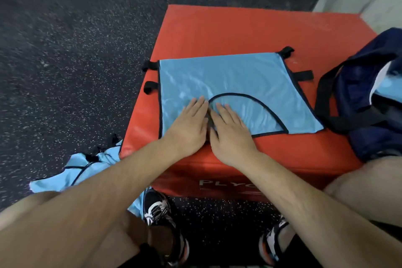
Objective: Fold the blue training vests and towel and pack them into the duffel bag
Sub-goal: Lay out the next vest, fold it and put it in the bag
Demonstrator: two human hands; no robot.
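I'm in a gym: speckled black rubber flooring (65, 50) underfoot, and a red padded plyo box (239, 35) before me near the wall.

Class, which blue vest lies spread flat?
The vest on the red box, under left hand and right hand; the other vest lies crumpled on the floor.

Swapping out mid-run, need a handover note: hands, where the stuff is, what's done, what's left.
Left hand and right hand: open, pressed flat side by side on the vest.
Vest lies spread on the red box; second vest crumpled on the floor, left of it.
Duffel bag open at the box's right, blue cloth already inside.
Left: fold and pack both vests. No towel identifiable.
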